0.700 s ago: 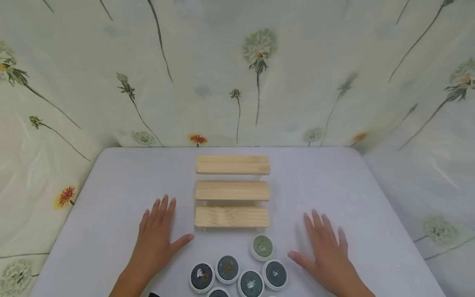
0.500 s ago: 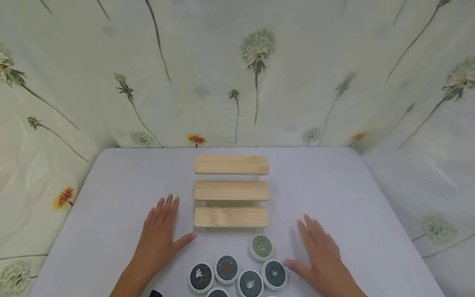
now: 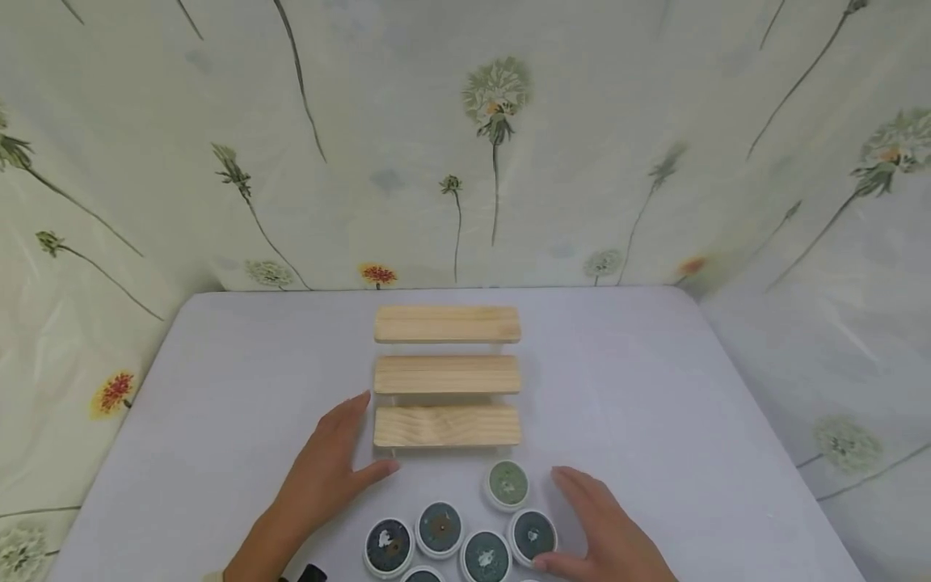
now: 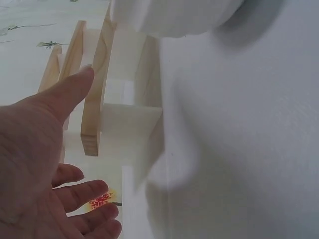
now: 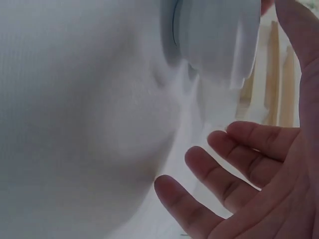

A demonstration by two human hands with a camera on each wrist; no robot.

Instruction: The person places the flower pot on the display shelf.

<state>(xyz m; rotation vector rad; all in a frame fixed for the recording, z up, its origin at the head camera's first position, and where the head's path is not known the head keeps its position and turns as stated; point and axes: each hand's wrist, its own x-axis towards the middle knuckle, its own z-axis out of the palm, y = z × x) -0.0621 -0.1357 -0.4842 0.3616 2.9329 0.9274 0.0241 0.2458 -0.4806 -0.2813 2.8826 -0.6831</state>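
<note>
A three-step wooden stand (image 3: 447,426) sits mid-table, its pale planks rising toward the back. My left hand (image 3: 327,461) is beside its lower left corner, fingers loosely extended and thumb apart; the left wrist view shows the thumb (image 4: 75,92) overlapping the plank ends. In front stand several round white jars with dark to green tops, among them a light green one (image 3: 507,483) and a dark teal one (image 3: 534,535). My right hand (image 3: 607,529) is spread at their right, its thumb overlapping the teal jar's rim. In the right wrist view a white jar (image 5: 219,40) is near the thumb, fingers relaxed.
A white cloth covers the table (image 3: 633,364), whose back edge meets a flower-printed curtain (image 3: 407,121). More jars, including a dark one (image 3: 389,546), crowd the front edge of the view. A small black object (image 3: 313,573) shows by my left wrist.
My left hand has moved right, up to the stand's left end, and turned onto its side. My right hand has come left and nearer to me, its thumb now at the teal jar.
</note>
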